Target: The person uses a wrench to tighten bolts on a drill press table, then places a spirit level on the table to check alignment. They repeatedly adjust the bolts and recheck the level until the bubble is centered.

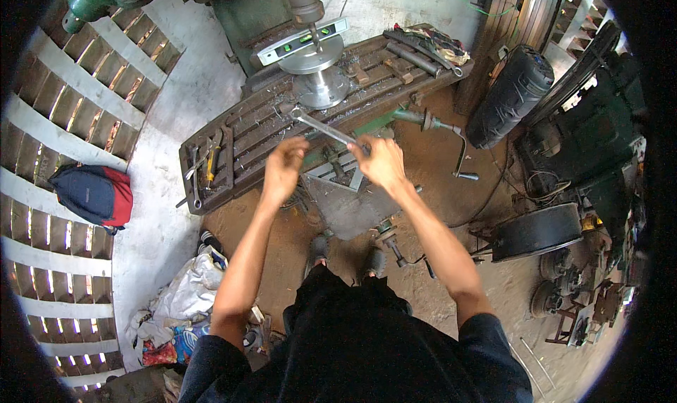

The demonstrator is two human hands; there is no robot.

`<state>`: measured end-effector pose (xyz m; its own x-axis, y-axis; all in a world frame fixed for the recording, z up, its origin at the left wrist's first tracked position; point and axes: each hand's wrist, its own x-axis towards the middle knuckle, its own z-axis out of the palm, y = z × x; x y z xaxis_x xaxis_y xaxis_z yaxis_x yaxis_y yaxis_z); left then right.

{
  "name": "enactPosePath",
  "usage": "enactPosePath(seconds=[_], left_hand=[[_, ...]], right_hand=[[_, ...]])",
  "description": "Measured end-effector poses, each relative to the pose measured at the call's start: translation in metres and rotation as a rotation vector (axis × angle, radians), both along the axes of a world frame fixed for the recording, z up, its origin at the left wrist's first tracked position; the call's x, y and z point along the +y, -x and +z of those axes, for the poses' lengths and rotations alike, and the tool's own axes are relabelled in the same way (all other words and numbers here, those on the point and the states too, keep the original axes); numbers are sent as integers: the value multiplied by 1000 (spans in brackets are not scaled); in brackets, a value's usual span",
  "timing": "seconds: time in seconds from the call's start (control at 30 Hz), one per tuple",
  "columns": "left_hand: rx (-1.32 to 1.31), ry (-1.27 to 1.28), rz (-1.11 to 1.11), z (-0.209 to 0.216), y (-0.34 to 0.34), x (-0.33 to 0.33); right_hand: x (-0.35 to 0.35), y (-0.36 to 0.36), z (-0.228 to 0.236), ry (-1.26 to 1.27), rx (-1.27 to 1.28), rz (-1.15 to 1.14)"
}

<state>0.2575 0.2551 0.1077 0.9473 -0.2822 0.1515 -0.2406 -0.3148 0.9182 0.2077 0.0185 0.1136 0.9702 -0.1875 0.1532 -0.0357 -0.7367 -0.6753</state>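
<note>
My right hand (381, 163) is closed around the handle end of a long steel wrench (328, 129). The wrench's far end reaches a bolt (285, 110) on the slotted machine table (247, 138), just left of a round flanged metal workpiece (319, 87). To the left of the wrench, my left hand (284, 165) is held over the table's near edge, its fingers loosely bent and nothing visible in them. A spirit level (303, 42) lies across the top of the workpiece, beneath the machine's spindle (305, 7).
More wrenches and a yellow-handled tool (213, 165) lie at the table's left end. Bars and a wrench (423, 54) occupy its right end. A crank handle (462, 156) juts out at the right. A backpack (94, 195) sits at far left, a black bag (510, 96) at right.
</note>
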Motion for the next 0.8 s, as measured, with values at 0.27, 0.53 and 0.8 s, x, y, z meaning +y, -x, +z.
enactPosePath(seconds=[0.27,0.53,0.8], left_hand=[[-220,-267,3,-3,-147,35],[-303,-348,-340,-23,-229,40],[-279,-250,-475,-28,-253,33]], right_hand=[[20,-97,-29,172,25,-59],[28,-123,-26,284,69,-79],[23,-131,-16,289,123,-115]])
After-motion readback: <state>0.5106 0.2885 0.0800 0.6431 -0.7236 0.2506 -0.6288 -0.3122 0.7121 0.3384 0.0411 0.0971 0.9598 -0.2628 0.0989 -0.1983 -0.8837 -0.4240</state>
